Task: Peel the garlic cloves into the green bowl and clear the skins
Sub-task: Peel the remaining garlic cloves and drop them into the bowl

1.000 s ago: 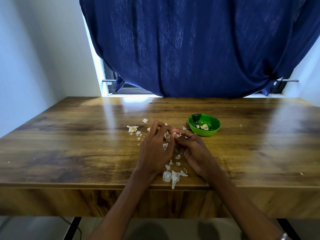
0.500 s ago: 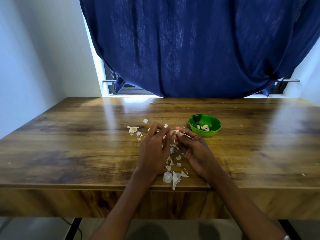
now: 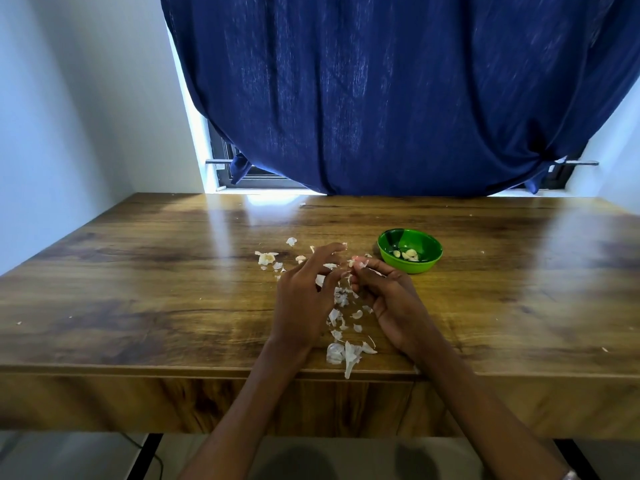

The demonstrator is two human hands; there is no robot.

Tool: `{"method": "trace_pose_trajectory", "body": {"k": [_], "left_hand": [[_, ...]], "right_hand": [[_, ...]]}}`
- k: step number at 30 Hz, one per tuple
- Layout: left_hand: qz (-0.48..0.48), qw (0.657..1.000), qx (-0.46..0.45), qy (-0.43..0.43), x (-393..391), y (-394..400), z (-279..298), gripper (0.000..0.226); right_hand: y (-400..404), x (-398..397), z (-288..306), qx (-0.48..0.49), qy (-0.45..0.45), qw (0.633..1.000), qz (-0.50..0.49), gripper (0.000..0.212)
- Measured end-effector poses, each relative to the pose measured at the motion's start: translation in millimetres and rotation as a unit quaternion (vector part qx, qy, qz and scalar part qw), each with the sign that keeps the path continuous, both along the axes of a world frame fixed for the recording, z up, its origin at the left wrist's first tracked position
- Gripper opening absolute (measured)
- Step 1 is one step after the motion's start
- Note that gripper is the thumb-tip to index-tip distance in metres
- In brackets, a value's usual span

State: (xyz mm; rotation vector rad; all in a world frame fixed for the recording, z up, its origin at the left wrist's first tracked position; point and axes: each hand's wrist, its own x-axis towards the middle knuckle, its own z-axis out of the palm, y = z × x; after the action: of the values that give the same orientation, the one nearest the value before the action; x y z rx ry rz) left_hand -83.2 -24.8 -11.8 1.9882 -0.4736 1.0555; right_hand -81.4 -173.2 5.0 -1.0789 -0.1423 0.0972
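Note:
My right hand pinches a small garlic clove at its fingertips, just above the table. My left hand is beside it to the left, with its fingers spread and slightly blurred, off the clove. Whether it still holds a bit of skin I cannot make out. Several loose white skins lie on the wood between and under my hands. The green bowl stands a little right of my right fingertips, with peeled cloves inside.
Larger pieces of skin lie at the front edge of the wooden table. A garlic remnant and more scraps lie left of my left hand. A dark blue curtain hangs behind the table.
My left hand has drawn back from the clove to the left and spread its fingers. More skin bits lie between the hands. My right hand keeps the clove in about the same place.

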Motion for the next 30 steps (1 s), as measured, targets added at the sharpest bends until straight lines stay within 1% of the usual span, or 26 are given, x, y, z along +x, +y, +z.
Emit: {"method": "trace_pose_trajectory", "body": {"k": [2,7,12,14,15,19,23,30], "left_hand": [[-0.003,1.0,-0.006,0.003,-1,0,1,0.039],[-0.019,0.999,-0.025,0.014,-3,0,2,0.044],[-0.021,0.996,-0.076,0.03,-2,1,4,0.042],[-0.027,0.996,-0.081,0.03,-2,1,6,0.042],[-0.031,0.996,-0.077,0.028,-2,1,6,0.042],[-0.038,0.996,-0.076,0.04,-2,0,7,0.04],[-0.047,0.994,-0.087,0.049,-2,0,7,0.041],[-0.05,0.994,-0.076,0.053,1,0,7,0.042]], "right_hand": [[0,0,0,0.0,-0.002,1.0,0.005,0.013],[0,1,-1,-0.009,-0.018,1.0,0.009,0.026],[0,2,-4,-0.041,-0.03,0.999,0.012,0.034],[1,3,-5,-0.056,-0.034,0.998,0.011,0.035],[1,4,-6,-0.061,-0.036,0.997,0.009,0.034],[1,6,-10,-0.089,-0.05,0.995,-0.013,0.013],[3,7,-12,-0.143,-0.066,0.987,-0.042,0.014],[3,6,-11,-0.14,-0.059,0.987,-0.052,0.015]]}}
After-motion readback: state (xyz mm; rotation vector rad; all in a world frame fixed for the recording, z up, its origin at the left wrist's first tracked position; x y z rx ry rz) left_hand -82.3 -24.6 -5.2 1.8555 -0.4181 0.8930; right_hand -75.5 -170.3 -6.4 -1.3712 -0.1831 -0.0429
